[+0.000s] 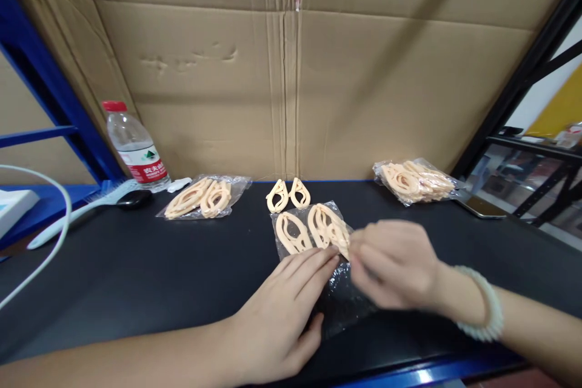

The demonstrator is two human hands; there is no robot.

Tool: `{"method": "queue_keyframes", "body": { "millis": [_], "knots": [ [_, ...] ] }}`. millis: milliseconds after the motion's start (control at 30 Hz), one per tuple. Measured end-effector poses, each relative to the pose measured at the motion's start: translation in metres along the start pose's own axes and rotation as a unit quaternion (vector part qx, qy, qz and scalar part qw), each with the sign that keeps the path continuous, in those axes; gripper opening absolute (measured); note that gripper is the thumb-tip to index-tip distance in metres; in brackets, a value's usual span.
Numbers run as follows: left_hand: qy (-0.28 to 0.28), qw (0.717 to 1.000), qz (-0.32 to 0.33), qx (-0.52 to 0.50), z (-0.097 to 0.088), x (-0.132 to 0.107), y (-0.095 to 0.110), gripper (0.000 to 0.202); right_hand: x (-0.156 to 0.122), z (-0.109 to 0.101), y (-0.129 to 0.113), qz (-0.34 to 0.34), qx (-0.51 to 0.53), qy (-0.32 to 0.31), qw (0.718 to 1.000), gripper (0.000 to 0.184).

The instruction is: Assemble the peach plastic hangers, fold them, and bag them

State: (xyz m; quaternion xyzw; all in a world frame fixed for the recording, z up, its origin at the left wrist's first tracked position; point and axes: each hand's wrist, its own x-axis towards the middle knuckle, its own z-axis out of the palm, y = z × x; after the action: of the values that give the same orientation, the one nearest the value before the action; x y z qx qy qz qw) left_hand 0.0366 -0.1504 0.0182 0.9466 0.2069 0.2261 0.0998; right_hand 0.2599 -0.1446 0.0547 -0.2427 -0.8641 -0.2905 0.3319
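A clear plastic bag lies on the black table top with peach-coloured oval plastic pieces partly in it. My left hand lies flat on the bag with its fingers stretched out. My right hand, with a pale bead bracelet on the wrist, is closed in a pinch at the bag's edge beside the pieces; motion blurs it. Two loose peach pieces rest just behind the bag.
A filled bag of peach pieces lies at the back left, another filled bag at the back right. A water bottle, a white brush and a cable stand left. A cardboard wall closes the back.
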Motion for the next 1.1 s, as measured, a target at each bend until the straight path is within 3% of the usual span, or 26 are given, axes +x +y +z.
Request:
{"method": "queue_keyframes", "body": {
  "millis": [100, 167, 300, 467, 600, 733, 933, 1100],
  "knots": [
    [-0.006, 1.0, -0.001, 0.008, -0.001, 0.0, 0.0, 0.076, 0.007, 0.008, 0.047, 0.103, 0.016, 0.04, 0.994, 0.029],
    [-0.008, 1.0, 0.0, 0.01, -0.002, 0.0, 0.0, 0.075, 0.009, 0.027, 0.076, 0.137, 0.023, -0.047, 0.989, 0.034],
    [-0.019, 1.0, 0.005, 0.013, -0.002, 0.0, 0.0, 0.073, 0.018, 0.081, 0.117, 0.072, 0.064, -0.149, 0.984, 0.024],
    [-0.02, 1.0, 0.007, 0.013, -0.003, 0.0, 0.0, 0.075, 0.035, 0.144, 0.139, -0.016, 0.107, -0.232, 0.967, 0.057],
    [-0.02, 1.0, 0.003, 0.014, -0.007, 0.001, 0.003, 0.075, 0.036, 0.17, 0.142, -0.035, 0.132, -0.253, 0.958, 0.062],
    [-0.018, 1.0, 0.006, 0.006, -0.008, 0.001, 0.003, 0.076, 0.013, 0.166, 0.15, -0.001, 0.147, -0.254, 0.956, 0.047],
    [-0.018, 1.0, -0.002, -0.011, -0.004, 0.0, 0.0, 0.076, -0.037, 0.121, 0.176, 0.101, 0.174, -0.26, 0.944, 0.035],
    [-0.018, 1.0, -0.003, -0.004, -0.003, 0.0, 0.0, 0.074, -0.051, 0.102, 0.185, 0.18, 0.195, -0.24, 0.934, 0.028]
  ]
}}
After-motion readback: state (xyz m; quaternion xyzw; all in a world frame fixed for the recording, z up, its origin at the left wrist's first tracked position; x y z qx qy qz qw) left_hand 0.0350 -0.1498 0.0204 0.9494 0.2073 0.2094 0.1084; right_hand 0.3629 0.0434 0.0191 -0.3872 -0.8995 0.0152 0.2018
